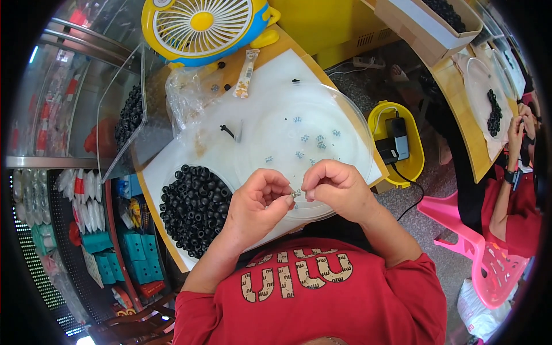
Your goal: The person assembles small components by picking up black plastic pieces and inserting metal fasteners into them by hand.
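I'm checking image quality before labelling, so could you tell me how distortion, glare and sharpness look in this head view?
Head view: strong fisheye, the table edge bows and a black vignette rings the frame; even, soft light with faint shadows; mild glare on the clear round tray and the plastic bag; both hands, left hand and right hand, are sharp, but the tiny part pinched between them is too small to resolve.

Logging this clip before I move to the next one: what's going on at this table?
A person in a red shirt holds a tiny metal part pinched between the fingertips of the left hand and the right hand, above a clear round tray with a few more small parts scattered on it. A pile of black rings lies to the left. Another person works at a neighbouring table.
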The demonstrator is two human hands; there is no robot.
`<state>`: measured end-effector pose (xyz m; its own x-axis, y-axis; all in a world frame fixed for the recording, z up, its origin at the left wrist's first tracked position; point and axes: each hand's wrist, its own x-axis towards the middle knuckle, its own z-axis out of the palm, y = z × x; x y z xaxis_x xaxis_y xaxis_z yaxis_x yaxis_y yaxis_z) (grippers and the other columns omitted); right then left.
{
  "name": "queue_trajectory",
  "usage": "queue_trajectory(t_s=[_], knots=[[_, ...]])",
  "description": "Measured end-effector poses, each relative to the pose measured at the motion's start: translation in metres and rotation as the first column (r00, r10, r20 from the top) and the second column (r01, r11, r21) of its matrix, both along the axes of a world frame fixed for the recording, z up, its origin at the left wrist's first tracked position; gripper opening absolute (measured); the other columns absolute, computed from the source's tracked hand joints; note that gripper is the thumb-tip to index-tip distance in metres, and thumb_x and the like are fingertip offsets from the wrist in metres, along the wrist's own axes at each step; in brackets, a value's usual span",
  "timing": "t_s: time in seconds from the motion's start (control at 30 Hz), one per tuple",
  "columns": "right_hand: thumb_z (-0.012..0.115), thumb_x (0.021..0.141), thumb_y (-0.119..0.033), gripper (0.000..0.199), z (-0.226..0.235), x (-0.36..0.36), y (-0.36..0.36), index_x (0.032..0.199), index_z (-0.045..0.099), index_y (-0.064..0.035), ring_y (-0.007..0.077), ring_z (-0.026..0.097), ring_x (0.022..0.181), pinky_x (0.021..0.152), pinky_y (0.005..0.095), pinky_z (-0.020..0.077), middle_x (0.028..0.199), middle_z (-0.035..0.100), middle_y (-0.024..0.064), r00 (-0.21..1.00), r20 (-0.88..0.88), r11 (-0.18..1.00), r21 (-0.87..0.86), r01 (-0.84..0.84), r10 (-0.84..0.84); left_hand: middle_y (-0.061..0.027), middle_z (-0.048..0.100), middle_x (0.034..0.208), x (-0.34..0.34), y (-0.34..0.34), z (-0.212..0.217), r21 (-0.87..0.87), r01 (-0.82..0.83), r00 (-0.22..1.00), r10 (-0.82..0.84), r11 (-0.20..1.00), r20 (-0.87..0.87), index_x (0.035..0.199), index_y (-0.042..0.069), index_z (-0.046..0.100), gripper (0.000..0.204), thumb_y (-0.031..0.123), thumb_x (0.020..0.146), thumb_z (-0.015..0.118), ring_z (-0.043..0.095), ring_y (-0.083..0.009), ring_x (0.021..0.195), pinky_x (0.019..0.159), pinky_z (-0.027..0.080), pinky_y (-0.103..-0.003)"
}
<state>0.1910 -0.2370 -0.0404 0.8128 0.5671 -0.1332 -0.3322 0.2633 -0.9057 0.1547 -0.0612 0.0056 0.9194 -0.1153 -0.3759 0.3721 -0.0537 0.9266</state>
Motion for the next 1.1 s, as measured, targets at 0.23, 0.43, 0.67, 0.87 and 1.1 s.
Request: queue_trajectory(t_s=[0.23,0.43,0.67,0.87,1.1], knots=[[0.054,0.075,-0.002,0.015,0.012,-0.003,0.002,0.089,0.056,-0.0002,0.0069,0.053,0.073,0.063,0.0213,0.0433,0.078,0.057,0.0008,0.936,0.348,0.973,-0.229,0.036,0.047,-0.0087,0.056,0.083,0.002,0.001,0.004,-0.078,-0.004,0.996,-0.002,0.997,-0.085,0.097,-0.001,0.042,0.023,-0.003,0.077,0.052,0.057,-0.0111,0.074,0.066,0.047,-0.021],[0.052,0.078,-0.004,0.017,0.007,-0.001,0.001,0.094,0.054,0.0008,0.0072,0.053,0.068,0.062,0.0206,0.0435,0.076,0.056,0.0022,0.979,-0.169,0.994,0.027,-0.108,0.111,-0.0085,0.056,0.083,-0.001,0.0,0.003,0.009,0.039,0.999,-0.039,0.999,-0.001,0.098,0.0,0.042,0.023,-0.002,0.078,0.053,0.058,-0.0115,0.074,0.066,0.048,-0.022],[0.051,0.077,0.0,0.015,0.011,-0.005,0.005,0.092,0.054,0.0016,0.0098,0.053,0.066,0.061,0.0233,0.0449,0.077,0.055,0.004,0.996,-0.075,0.999,-0.007,-0.052,0.051,-0.0083,0.057,0.082,0.004,0.004,-0.003,-0.128,-0.017,0.994,0.003,0.992,-0.108,0.099,0.0,0.042,0.022,-0.001,0.079,0.051,0.058,-0.0128,0.072,0.066,0.048,-0.023],[0.059,0.073,-0.003,0.015,0.011,-0.003,0.006,0.088,0.055,-0.0012,0.0183,0.055,0.065,0.06,0.0274,0.0452,0.075,0.057,0.0079,0.752,0.659,0.92,-0.307,0.243,0.021,-0.0088,0.056,0.083,0.006,0.006,-0.004,-0.211,-0.06,0.993,0.036,0.976,-0.114,0.1,0.0,0.042,0.022,0.0,0.08,0.051,0.058,-0.013,0.072,0.066,0.048,-0.024],[0.055,0.077,-0.012,0.01,0.007,-0.005,0.008,0.082,0.051,-0.0034,0.0288,0.054,0.068,0.06,0.0345,0.0436,0.072,0.054,0.012,0.706,0.698,0.894,-0.387,0.225,0.124,-0.0076,0.056,0.083,0.002,0.005,-0.002,-0.128,-0.011,0.999,0.006,0.992,-0.041,0.101,0.0,0.042,0.023,0.0,0.08,0.051,0.057,-0.0115,0.073,0.066,0.047,-0.023]])
